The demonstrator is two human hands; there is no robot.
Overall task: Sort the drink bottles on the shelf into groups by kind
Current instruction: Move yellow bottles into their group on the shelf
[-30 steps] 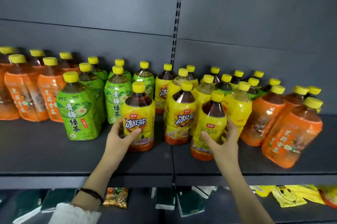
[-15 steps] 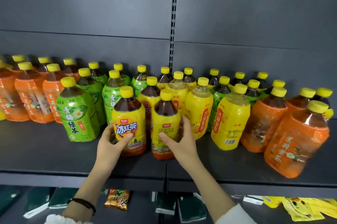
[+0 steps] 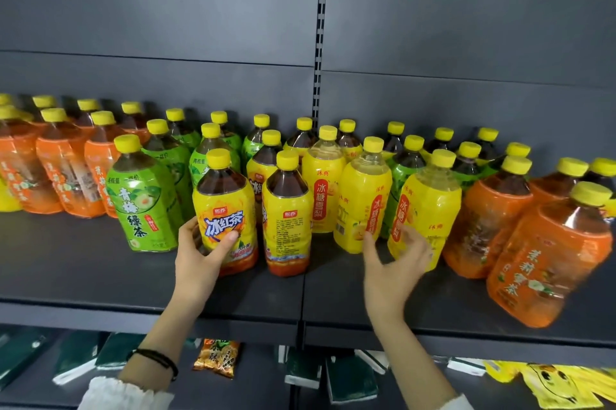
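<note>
Head view: grey shelf (image 3: 100, 273) stocked with upright bottles, left hand (image 3: 196, 256) wrapped round front iced tea bottle (image 3: 226, 209), green tea bottle (image 3: 143, 206) just beside, right hand (image 3: 393, 266) fingers spread, blurred, at yellow pear drink bottle (image 3: 426, 206), contact unclear.

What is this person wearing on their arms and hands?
The left hand and right hand are bare, without gloves. A thin black band circles the left wrist. Both sleeves are white: the left cuff looks gathered, the right cuff is barely in frame.
</note>
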